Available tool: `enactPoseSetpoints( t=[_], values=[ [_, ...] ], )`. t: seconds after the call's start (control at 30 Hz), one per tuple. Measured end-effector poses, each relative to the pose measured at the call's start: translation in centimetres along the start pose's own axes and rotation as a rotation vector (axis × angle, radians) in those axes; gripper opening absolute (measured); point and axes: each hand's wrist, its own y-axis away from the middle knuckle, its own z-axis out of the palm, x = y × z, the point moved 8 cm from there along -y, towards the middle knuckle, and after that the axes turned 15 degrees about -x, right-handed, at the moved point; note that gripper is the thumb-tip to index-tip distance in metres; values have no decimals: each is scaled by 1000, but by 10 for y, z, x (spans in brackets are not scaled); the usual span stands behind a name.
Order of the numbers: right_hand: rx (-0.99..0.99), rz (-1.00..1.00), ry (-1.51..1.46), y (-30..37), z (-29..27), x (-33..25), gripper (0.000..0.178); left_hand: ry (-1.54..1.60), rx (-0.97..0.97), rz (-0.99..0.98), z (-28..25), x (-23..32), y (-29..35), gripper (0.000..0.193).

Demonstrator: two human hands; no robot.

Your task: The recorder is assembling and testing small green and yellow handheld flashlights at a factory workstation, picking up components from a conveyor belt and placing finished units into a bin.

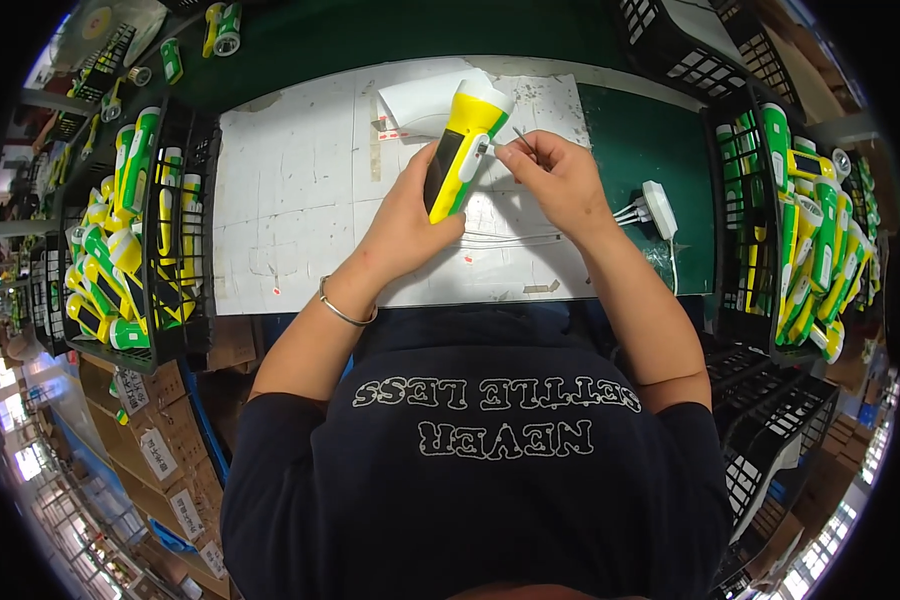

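Crate point(185, 200) on the left is stuffed with yellow-green torches. Around center frame, the left hand point(405, 225) is wrapped around a yellow torch point(460, 150), head up over the white mat point(290, 200). Right hand point(555, 175) pinches a thin pin point(522, 135) at its side. Another full crate point(745, 220) sits far right.

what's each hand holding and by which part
The left hand grips the yellow-green flashlight by its lower handle; the right hand pinches a thin tool at the flashlight's side.

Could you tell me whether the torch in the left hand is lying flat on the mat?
No, the left hand holds the torch raised above the mat.
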Motion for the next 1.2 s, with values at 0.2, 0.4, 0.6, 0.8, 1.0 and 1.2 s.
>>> enactPoseSetpoints(
  t=[0.2,0.4,0.6,0.8,1.0,1.2],
  values=[
    [135,-60,41,4,-2,1,24,-362,239,25,-5,23,5,74],
    [107,38,-102,2,4,10,21,-549,261,30,-7,28,7,73],
    [44,-33,-53,5,11,2,21,-388,364,49,-37,18,11,67],
    [78,-14,45,12,5,27,21,-345,932,119,-202,40,104,58],
    [80,-34,99,5,5,24,29,-734,1007,-600,-391,-25,213,67],
    [38,-41,126,-10,15,24,30,-797,522,-1348,-465,-116,237,68]
  ],
)
